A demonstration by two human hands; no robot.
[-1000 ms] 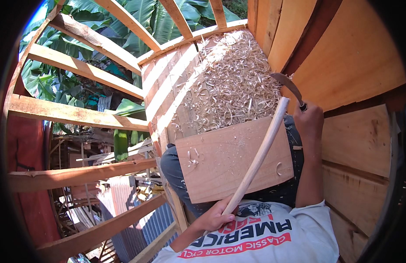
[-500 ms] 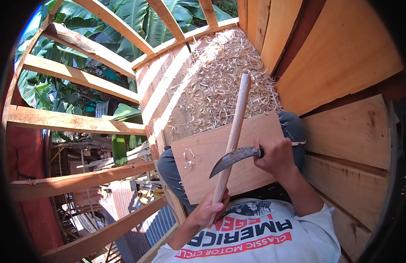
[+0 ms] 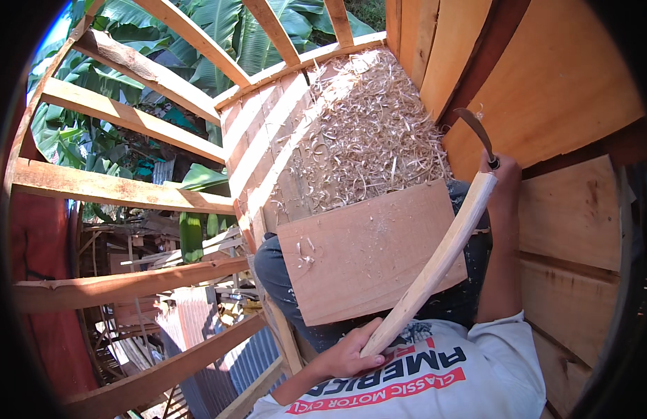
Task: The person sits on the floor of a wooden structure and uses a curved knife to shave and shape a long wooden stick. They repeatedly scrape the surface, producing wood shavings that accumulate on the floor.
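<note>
My left hand (image 3: pixel 353 350) is closed round the lower end of a pale wooden stick (image 3: pixel 435 262), close to my shirt. The stick slants up to the right, its far end overlapping my right hand in the picture; whether they touch I cannot tell. My right hand (image 3: pixel 506 183) grips a curved knife (image 3: pixel 478 133), partly hidden behind the stick's tip. The dark blade points up and left, away from the stick, with a thin shaving near it. Across my lap lies a flat wooden board (image 3: pixel 365 244) with a few shavings on it.
Curled wood shavings (image 3: pixel 379 126) cover much of the plank floor (image 3: pixel 267 140) ahead. A plank wall (image 3: pixel 554 91) rises close on my right. Open wooden rails (image 3: pixel 128 192) run along the left, with banana leaves (image 3: pixel 198 35) and a lower yard of timber and corrugated sheets (image 3: pixel 191 328) beyond.
My right hand and the knife have moved up and right, off the stick. The stick has swung from nearly upright to leaning right, while my left hand keeps its lower end.
</note>
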